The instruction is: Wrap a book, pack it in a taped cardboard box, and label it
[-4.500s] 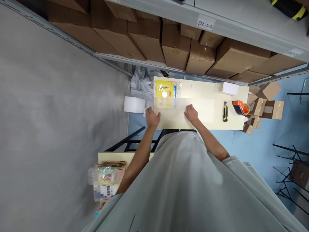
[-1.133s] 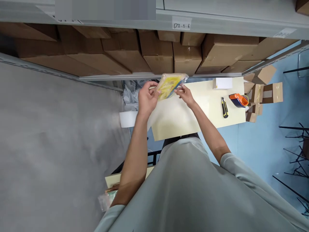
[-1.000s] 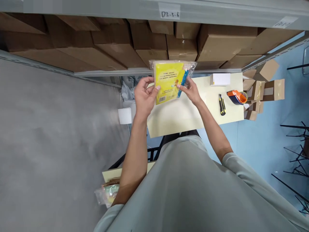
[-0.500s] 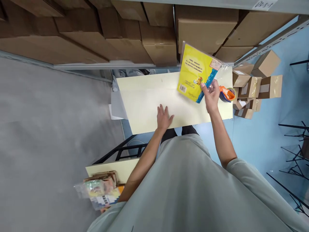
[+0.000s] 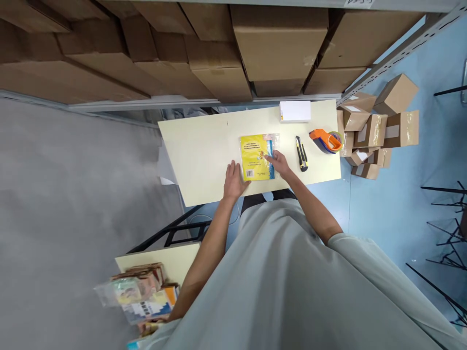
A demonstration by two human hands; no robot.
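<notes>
A yellow book [image 5: 253, 158] in a clear plastic sleeve lies on the cream tabletop [image 5: 204, 146], its barcode side up and a blue strip along its right side. My right hand [image 5: 280, 165] grips the book's right edge, thumb over the cover. Beside the book's left edge, my left hand [image 5: 234, 182] rests flat on the table with fingers stretched out and holds nothing; its thumb reaches the lower left corner. To the right of my right hand lies a black and yellow utility knife [image 5: 301, 153]. An orange tape dispenser [image 5: 326, 141] sits farther right.
A white box [image 5: 295, 112] stands at the table's far edge. Above, a metal shelf holds several cardboard boxes [image 5: 279, 53]. Small cartons [image 5: 370, 130] are piled beyond the table's right end. Bagged books [image 5: 144, 294] lie on a lower surface at left, near a black metal frame [image 5: 171, 231].
My right hand has brought the book down and left from the air onto the table. The white box and utility knife now show. My left hand stays flat on the table.
</notes>
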